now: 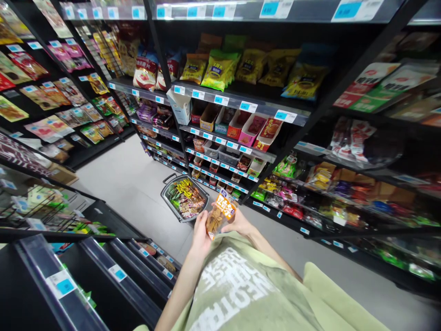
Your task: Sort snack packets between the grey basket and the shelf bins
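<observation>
An orange-and-clear snack packet (220,214) with brown pieces showing through its window is held in front of my shirt. My left hand (201,226) grips its left edge, and my right hand (239,221) closes on its right side. The packet is tilted, its printed top leaning to the right. On the floor just beyond my left hand stands a dark shopping basket (168,207), filled with several small wrapped snacks in yellow, green and brown.
Ahead, a shelf unit (241,103) carries yellow-green snack bags (220,69) and rows of small boxes (237,124). Another rack (310,156) of packets runs along the right. Black shelving (99,271) stands close at the lower left. Grey tiled floor (119,168) lies between the racks.
</observation>
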`<state>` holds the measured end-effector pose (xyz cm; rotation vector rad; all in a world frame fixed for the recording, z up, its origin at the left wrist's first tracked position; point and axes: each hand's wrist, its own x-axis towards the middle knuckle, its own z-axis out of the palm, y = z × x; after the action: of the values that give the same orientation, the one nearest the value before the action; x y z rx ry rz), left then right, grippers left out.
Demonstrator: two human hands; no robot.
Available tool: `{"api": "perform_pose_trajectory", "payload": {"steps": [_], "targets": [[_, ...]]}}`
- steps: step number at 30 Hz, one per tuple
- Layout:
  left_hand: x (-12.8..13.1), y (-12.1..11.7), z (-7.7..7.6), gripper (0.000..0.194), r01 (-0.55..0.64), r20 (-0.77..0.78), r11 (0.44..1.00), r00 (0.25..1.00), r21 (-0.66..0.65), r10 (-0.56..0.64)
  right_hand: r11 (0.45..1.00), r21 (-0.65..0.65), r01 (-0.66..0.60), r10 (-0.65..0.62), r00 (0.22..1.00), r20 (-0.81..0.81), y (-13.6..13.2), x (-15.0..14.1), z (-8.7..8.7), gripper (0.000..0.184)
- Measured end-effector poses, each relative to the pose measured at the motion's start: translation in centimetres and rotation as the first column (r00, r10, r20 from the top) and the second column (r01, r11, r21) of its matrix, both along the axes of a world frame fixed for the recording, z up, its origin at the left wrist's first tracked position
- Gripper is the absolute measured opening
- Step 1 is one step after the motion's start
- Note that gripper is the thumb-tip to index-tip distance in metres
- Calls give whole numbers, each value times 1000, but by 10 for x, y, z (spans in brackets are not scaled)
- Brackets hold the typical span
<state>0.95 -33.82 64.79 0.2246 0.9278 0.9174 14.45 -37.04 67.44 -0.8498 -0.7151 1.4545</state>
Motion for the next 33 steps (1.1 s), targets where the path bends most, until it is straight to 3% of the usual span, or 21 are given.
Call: {"api": "perform_pose_trajectory", "payload": {"steps": [4, 7, 10, 14, 18, 26, 33], "targets": [[0, -2, -2, 32, 27, -111, 999, 993, 21, -25, 993, 29, 116, -119, 988, 100, 2, -2, -13, 91], [-1, -3, 1, 39, 90, -225, 983, 973, 161, -53, 979, 36, 203, -206, 965, 159, 5, -4, -19, 87], [-2, -6, 6, 43, 244, -213, 916, 960, 317, -182, 947, 21, 322, -319, 927, 195, 7, -2, -25, 71], [-2, -11, 9, 54, 418, -208, 823, 908, 385, -364, 881, -71, 467, -444, 870, 216, 8, 2, -32, 45], [0, -12, 4, 57, 402, -238, 852, 911, 335, -336, 857, -151, 493, -475, 869, 138, 8, 2, -33, 40], [0, -8, 2, 67, 344, -244, 900, 928, 266, -282, 840, -134, 526, -512, 850, 124, 10, 1, -30, 40], [1, -8, 1, 67, 332, -225, 907, 934, 259, -278, 831, -126, 541, -528, 840, 127, 12, 2, -34, 40]]}}
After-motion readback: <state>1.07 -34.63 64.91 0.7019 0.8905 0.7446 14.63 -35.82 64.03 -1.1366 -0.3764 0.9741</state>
